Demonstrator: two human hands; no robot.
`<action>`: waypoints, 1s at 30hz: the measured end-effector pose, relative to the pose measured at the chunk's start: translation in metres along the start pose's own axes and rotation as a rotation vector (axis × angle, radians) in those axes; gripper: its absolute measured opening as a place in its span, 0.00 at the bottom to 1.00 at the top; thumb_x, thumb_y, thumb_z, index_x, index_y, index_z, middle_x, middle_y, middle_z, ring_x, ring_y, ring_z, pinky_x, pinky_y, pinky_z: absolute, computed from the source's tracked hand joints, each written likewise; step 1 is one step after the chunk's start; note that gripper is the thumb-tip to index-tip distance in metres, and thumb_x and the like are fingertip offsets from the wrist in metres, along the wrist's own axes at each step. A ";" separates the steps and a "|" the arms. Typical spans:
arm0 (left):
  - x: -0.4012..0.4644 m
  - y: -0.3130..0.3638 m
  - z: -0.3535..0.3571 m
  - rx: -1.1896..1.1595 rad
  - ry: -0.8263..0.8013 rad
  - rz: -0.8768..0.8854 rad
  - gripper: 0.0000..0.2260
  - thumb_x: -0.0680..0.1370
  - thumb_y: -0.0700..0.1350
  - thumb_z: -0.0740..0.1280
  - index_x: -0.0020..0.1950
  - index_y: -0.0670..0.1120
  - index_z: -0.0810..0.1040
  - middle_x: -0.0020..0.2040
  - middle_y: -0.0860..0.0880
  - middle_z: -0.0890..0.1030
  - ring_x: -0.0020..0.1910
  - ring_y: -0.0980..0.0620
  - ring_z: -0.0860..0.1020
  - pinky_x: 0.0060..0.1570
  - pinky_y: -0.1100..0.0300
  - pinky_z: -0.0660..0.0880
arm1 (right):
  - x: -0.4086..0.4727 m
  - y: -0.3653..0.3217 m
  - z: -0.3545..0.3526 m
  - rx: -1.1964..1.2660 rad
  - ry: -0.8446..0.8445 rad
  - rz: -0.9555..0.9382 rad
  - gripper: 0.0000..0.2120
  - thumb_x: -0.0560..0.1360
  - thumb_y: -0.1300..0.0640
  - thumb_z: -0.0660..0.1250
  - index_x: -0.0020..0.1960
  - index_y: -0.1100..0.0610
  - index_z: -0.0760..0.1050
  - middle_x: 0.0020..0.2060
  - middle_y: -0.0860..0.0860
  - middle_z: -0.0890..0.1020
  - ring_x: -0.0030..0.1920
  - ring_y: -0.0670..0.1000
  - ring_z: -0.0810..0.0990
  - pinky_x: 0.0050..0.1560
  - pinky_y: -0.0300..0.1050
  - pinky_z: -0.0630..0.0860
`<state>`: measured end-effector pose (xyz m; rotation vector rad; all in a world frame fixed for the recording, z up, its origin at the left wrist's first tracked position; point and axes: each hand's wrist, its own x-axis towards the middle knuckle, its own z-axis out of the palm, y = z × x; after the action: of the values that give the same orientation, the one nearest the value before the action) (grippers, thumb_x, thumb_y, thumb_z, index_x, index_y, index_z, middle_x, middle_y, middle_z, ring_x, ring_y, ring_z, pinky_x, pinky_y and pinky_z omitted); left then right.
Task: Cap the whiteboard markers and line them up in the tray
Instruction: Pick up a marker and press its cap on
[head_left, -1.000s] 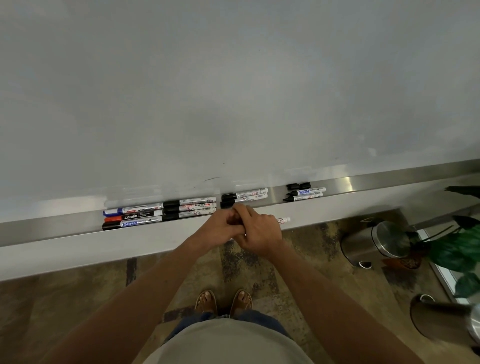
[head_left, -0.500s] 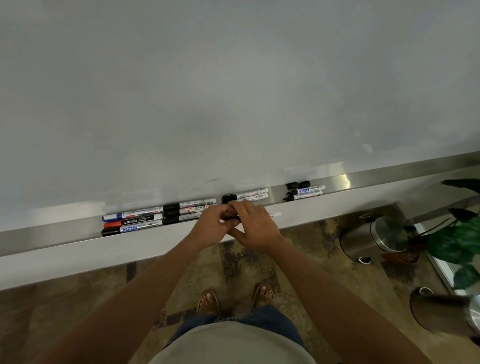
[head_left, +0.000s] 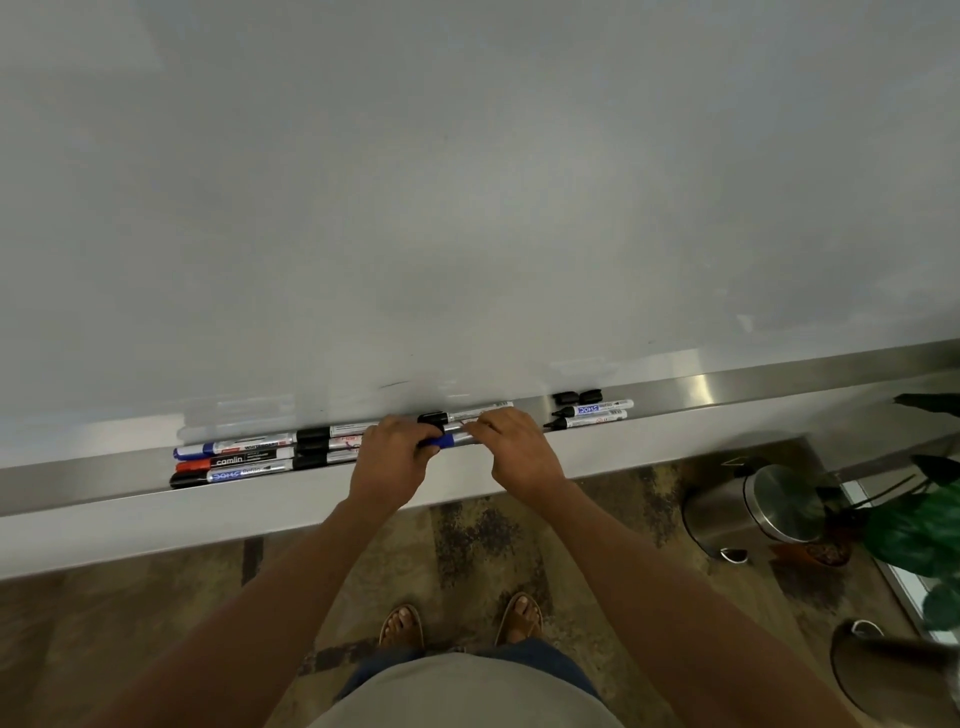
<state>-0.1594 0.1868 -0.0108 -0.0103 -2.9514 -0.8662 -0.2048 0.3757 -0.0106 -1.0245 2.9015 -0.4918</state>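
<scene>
Head view, looking down along a whiteboard (head_left: 467, 182) to its metal tray (head_left: 727, 384), which runs across the middle of the frame, rising toward the right.

Both hands meet at centre frame over the tray. Left hand (head_left: 392, 457): fingers curled round the blue-capped end of a marker (head_left: 441, 441), thumb side pressed to the cap. Right hand (head_left: 514, 447): fingertips pinching the same marker's silver barrel just right of the cap. The marker lies lengthwise in the tray, at its front edge. Whether the cap is fully seated I cannot tell; the fingers cover the joint.

Just behind the hands, a black-capped marker (head_left: 467, 414) lies along the tray's back, partly hidden by the knuckles.

Left of the hands, a block of capped markers lies in rows: blue-capped marker (head_left: 234, 447) at the back, red-capped Camlin marker (head_left: 234, 460) in the middle, black-capped marker with blue label (head_left: 228, 474) at the front. To their right, more black-capped markers (head_left: 322, 447) continue the rows, their far ends under the left hand.

Right of the hands, two uncapped markers (head_left: 592, 414) lie side by side, tips pointing left. Two loose black caps (head_left: 576, 397) sit just behind them, against the board.

Lower frame: patterned floor (head_left: 467, 540), sandalled feet (head_left: 457, 621). Lower right: steel pedal bin (head_left: 753, 509), green plant (head_left: 914, 525), a second steel bin (head_left: 883, 670) cut off by the frame edge.
</scene>
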 end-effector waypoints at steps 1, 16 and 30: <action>0.000 0.001 0.002 0.033 -0.001 -0.008 0.07 0.74 0.44 0.70 0.51 0.48 0.83 0.41 0.49 0.83 0.44 0.47 0.75 0.47 0.52 0.72 | -0.001 0.002 0.001 0.010 -0.003 -0.005 0.31 0.55 0.78 0.67 0.57 0.62 0.79 0.48 0.58 0.81 0.49 0.62 0.79 0.50 0.56 0.76; 0.001 0.021 0.018 0.174 0.092 0.028 0.09 0.71 0.39 0.72 0.50 0.43 0.83 0.46 0.45 0.80 0.46 0.42 0.76 0.45 0.49 0.72 | -0.021 0.029 0.008 0.100 0.148 0.080 0.26 0.62 0.77 0.68 0.58 0.63 0.78 0.53 0.60 0.80 0.55 0.61 0.77 0.57 0.54 0.75; 0.064 0.114 0.073 0.211 -0.165 0.317 0.21 0.74 0.35 0.63 0.66 0.50 0.74 0.64 0.49 0.75 0.62 0.44 0.72 0.55 0.50 0.68 | -0.073 0.121 -0.026 -0.049 0.192 0.336 0.17 0.70 0.67 0.68 0.58 0.61 0.77 0.52 0.58 0.80 0.54 0.59 0.77 0.55 0.53 0.73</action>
<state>-0.2252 0.3217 -0.0064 -0.5460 -3.0508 -0.5338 -0.2240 0.5170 -0.0286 -0.4964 3.1761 -0.5274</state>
